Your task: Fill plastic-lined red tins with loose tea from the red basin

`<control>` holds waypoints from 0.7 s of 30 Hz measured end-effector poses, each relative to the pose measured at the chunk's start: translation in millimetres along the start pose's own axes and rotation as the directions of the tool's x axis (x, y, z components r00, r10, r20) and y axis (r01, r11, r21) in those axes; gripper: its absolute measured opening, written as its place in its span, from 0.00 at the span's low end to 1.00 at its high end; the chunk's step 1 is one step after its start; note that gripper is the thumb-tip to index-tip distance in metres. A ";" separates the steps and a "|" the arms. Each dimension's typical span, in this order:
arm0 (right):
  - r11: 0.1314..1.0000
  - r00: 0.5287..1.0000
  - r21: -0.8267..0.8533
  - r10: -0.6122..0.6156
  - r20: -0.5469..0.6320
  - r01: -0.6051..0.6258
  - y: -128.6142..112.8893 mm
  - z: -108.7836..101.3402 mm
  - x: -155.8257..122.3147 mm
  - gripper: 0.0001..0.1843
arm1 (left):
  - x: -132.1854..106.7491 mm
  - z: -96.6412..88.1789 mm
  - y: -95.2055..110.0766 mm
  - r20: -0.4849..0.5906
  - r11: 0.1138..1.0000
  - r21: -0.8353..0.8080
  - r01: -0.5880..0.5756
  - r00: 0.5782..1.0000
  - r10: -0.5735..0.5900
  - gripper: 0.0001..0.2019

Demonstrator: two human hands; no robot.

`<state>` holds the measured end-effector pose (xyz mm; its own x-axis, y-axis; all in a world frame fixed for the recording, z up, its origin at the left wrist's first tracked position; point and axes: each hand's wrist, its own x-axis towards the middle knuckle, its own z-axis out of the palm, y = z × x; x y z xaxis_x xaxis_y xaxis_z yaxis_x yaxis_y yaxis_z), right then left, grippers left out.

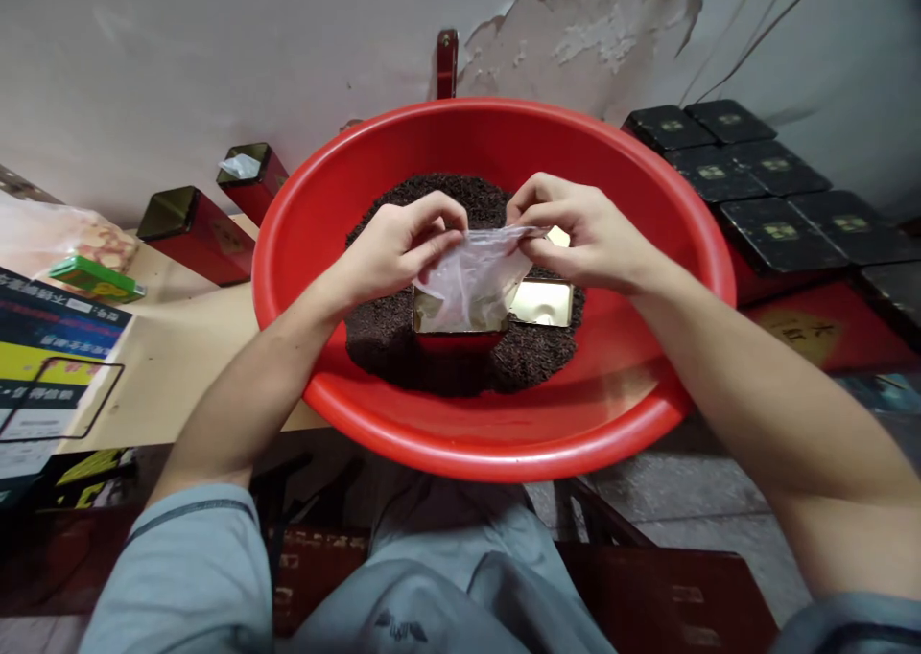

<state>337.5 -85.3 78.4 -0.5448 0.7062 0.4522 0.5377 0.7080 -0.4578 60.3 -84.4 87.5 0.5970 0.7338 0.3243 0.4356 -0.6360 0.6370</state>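
Note:
Between my hands is a clear plastic bag, its lower part inside a red tin with a gold-coloured inside. My left hand pinches the bag's left top edge. On the other side, my right hand grips the right top edge. The tin sits in loose dark tea leaves, which look dry and lie in a large red basin. A shiny gold tin lid rests on the leaves just right of the tin. Another gold piece shows partly behind my right hand.
Two open red tins stand left of the basin on a pale table, one with plastic inside. A green box and a printed carton lie further left. Several black-lidded tins are grouped at right. Behind is a peeling wall.

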 end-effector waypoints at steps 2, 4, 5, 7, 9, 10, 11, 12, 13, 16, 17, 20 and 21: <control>0.991 0.989 -0.003 -0.134 -0.061 0.134 -5.2 -2.3 -0.8 0.09 | -2.4 -9.5 2.7 0.157 0.998 -0.011 -0.057 0.986 0.058 0.09; 0.947 0.944 0.011 -0.320 -0.082 0.321 -11.1 -3.1 -2.3 0.09 | -4.8 -20.1 7.6 0.328 0.994 -0.001 -0.108 0.939 0.102 0.10; 0.907 0.906 0.035 -0.417 -0.074 0.420 -14.1 -2.5 -3.5 0.09 | -5.8 -24.7 10.5 0.388 0.992 0.018 -0.127 0.915 0.110 0.08; 0.831 0.835 0.098 -0.550 -0.007 0.548 -19.9 0.3 -6.5 0.11 | -7.7 -31.0 16.5 0.433 0.985 0.075 -0.158 0.894 0.110 0.02; 0.834 0.823 0.100 -0.552 0.134 0.543 -24.9 3.2 -9.9 0.11 | -10.2 -33.3 22.1 0.443 0.973 0.146 -0.178 0.891 0.097 0.08; 0.862 0.835 0.057 -0.502 0.223 0.503 -27.0 3.8 -11.6 0.11 | -12.1 -33.1 24.8 0.456 0.964 0.193 -0.186 0.887 0.080 0.11; 0.891 0.849 -0.011 -0.429 0.309 0.454 -28.8 3.6 -13.1 0.10 | -14.8 -32.1 27.5 0.475 0.947 0.255 -0.193 0.878 0.051 0.13; 0.910 0.859 -0.092 -0.344 0.379 0.405 -30.3 2.6 -14.5 0.10 | -18.4 -30.4 30.5 0.496 0.919 0.339 -0.201 0.868 0.007 0.14; 0.918 0.867 -0.166 -0.262 0.425 0.359 -31.7 0.9 -15.6 0.11 | -22.9 -28.1 34.0 0.507 0.875 0.438 -0.207 0.860 -0.050 0.13; 0.919 0.893 -0.314 -0.080 0.443 0.238 -37.5 -5.8 -18.0 0.22 | -38.4 -21.8 48.6 0.445 0.688 0.701 -0.188 0.869 -0.216 0.08; 0.914 0.904 -0.348 -0.044 0.425 0.209 -40.8 -7.8 -18.3 0.26 | -42.5 -21.4 55.1 0.415 0.644 0.745 -0.174 0.877 -0.243 0.06; 0.884 0.934 -0.426 -0.030 0.356 0.191 -54.2 -12.6 -15.0 0.34 | -42.5 -28.9 77.6 0.417 0.665 0.730 -0.161 0.875 -0.247 0.10; 0.876 0.940 -0.437 -0.048 0.337 0.202 -59.0 -13.7 -11.9 0.33 | -37.5 -33.7 84.5 0.443 0.708 0.689 -0.157 0.864 -0.239 0.13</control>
<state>321.1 -135.4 110.5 -0.7550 0.6279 0.1890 0.6428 0.7656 0.0246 52.0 -157.5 152.7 0.7100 0.6802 -0.1822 0.6784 -0.7301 -0.0821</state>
